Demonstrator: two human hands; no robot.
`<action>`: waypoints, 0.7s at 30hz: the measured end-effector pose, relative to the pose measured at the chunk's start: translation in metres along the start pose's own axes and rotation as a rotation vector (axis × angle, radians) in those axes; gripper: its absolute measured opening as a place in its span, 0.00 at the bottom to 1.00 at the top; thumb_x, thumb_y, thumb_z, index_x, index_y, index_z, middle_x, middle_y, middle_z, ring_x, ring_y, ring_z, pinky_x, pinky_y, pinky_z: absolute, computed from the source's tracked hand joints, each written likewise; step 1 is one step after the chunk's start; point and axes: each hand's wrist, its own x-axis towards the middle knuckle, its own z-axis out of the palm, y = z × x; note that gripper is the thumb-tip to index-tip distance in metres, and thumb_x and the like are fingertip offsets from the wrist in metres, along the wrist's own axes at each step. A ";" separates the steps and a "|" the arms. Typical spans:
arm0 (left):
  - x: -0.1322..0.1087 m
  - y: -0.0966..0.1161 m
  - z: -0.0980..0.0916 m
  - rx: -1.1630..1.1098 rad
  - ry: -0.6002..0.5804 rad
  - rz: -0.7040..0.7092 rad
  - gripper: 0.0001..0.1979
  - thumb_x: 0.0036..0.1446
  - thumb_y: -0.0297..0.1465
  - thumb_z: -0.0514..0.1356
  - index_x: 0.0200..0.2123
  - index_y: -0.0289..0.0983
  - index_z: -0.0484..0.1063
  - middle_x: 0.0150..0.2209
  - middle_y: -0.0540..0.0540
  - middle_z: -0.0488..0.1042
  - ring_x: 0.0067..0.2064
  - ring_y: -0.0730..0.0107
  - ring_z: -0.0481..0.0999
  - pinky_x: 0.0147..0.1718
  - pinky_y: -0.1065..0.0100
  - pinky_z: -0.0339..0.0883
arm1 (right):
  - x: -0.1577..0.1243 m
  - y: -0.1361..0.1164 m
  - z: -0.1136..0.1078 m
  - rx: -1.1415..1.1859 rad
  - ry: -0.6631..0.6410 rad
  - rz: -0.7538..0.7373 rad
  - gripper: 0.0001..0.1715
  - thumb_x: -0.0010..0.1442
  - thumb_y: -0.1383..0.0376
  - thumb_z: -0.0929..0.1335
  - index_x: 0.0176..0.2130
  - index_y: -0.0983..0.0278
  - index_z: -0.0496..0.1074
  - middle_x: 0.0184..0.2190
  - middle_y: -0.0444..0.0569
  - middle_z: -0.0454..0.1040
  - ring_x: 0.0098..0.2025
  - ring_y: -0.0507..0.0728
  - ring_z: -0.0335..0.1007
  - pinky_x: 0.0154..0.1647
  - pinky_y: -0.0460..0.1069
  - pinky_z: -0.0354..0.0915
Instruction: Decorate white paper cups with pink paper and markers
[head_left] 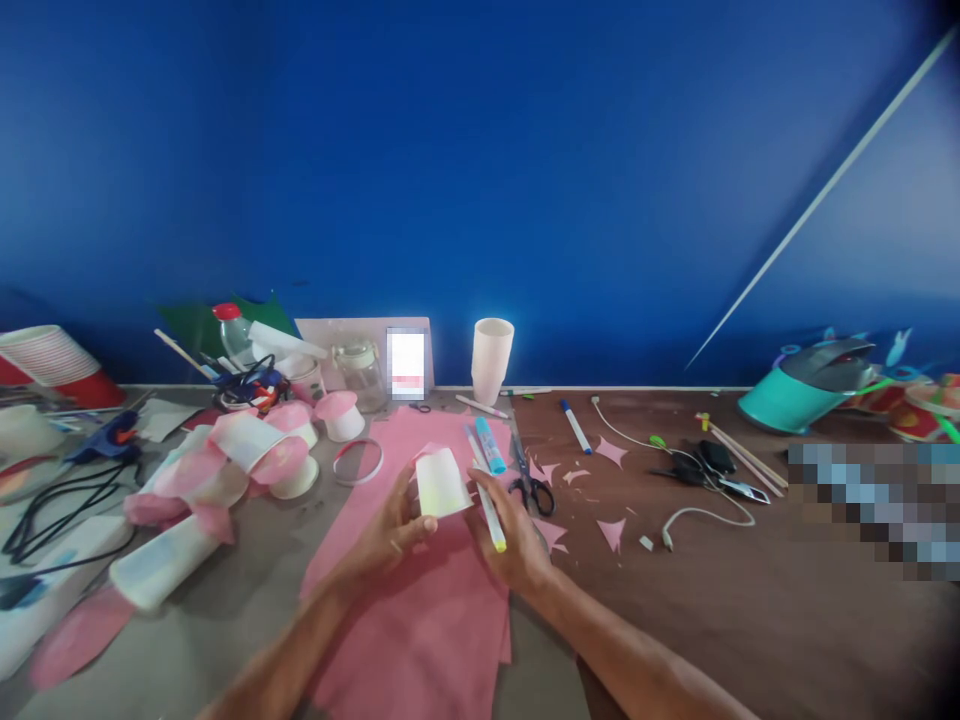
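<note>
My left hand (400, 528) grips a white paper cup (441, 484) tilted on its side, its wall tinted pale yellow on the lower left. In my right hand (514, 535) is a white marker with a yellow end (491, 515), held close to the cup; the yellow end points down toward me. Both hands are above pink paper sheets (420, 640). A glue stick (490, 446) with a blue label lies just beyond the right hand, and black-handled scissors (534, 490) lie to its right.
Several cups with pink paper (255, 450) crowd the left side beside a tape ring (358, 462). Stacked white cups (492, 360) stand at the wall near a glass jar (360, 375). Pink scraps (611, 535), a blue-capped marker (576, 427) and a white cable (705, 510) lie on the right.
</note>
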 end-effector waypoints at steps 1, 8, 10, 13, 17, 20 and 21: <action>0.000 0.001 0.001 -0.008 -0.004 0.011 0.50 0.54 0.48 0.69 0.72 0.47 0.49 0.58 0.38 0.74 0.57 0.48 0.73 0.42 0.62 0.73 | 0.000 0.000 0.000 -0.006 -0.002 -0.003 0.25 0.64 0.67 0.66 0.60 0.63 0.71 0.51 0.58 0.80 0.49 0.62 0.79 0.53 0.57 0.74; -0.001 0.003 0.002 0.016 0.000 -0.009 0.58 0.50 0.52 0.70 0.74 0.49 0.38 0.53 0.38 0.74 0.43 0.59 0.77 0.36 0.65 0.70 | 0.000 0.000 -0.001 -0.094 0.064 -0.074 0.23 0.63 0.70 0.64 0.56 0.61 0.72 0.47 0.55 0.80 0.45 0.61 0.79 0.47 0.55 0.74; -0.001 0.000 0.000 0.042 0.024 -0.016 0.60 0.50 0.54 0.69 0.74 0.49 0.34 0.50 0.40 0.75 0.38 0.63 0.76 0.36 0.64 0.68 | -0.001 0.000 -0.002 -0.125 0.079 -0.149 0.22 0.63 0.70 0.63 0.55 0.60 0.73 0.42 0.54 0.79 0.42 0.61 0.77 0.44 0.54 0.74; -0.002 -0.003 -0.002 0.045 0.040 -0.007 0.62 0.50 0.55 0.69 0.74 0.50 0.32 0.47 0.42 0.75 0.37 0.65 0.74 0.42 0.61 0.68 | -0.003 0.000 -0.004 -0.159 0.049 -0.242 0.21 0.64 0.69 0.63 0.55 0.59 0.72 0.38 0.52 0.77 0.38 0.60 0.75 0.38 0.52 0.72; -0.003 -0.002 -0.002 0.045 0.014 -0.003 0.61 0.48 0.55 0.70 0.74 0.52 0.35 0.51 0.42 0.73 0.42 0.60 0.76 0.45 0.58 0.70 | -0.004 -0.001 -0.007 -0.218 0.040 -0.352 0.24 0.65 0.67 0.63 0.59 0.59 0.69 0.38 0.52 0.74 0.37 0.61 0.72 0.38 0.54 0.70; -0.004 -0.003 -0.002 0.054 -0.006 0.014 0.57 0.48 0.55 0.70 0.73 0.54 0.41 0.53 0.41 0.71 0.43 0.60 0.75 0.39 0.62 0.70 | -0.003 -0.003 -0.010 -0.287 0.073 -0.416 0.24 0.65 0.68 0.62 0.60 0.58 0.68 0.36 0.51 0.72 0.37 0.61 0.70 0.38 0.55 0.69; -0.004 -0.003 -0.002 0.061 -0.021 0.019 0.56 0.49 0.54 0.70 0.73 0.54 0.43 0.52 0.41 0.71 0.42 0.61 0.75 0.36 0.65 0.69 | -0.002 -0.004 -0.011 -0.309 0.083 -0.436 0.25 0.66 0.69 0.61 0.60 0.58 0.68 0.35 0.51 0.71 0.36 0.61 0.70 0.38 0.55 0.68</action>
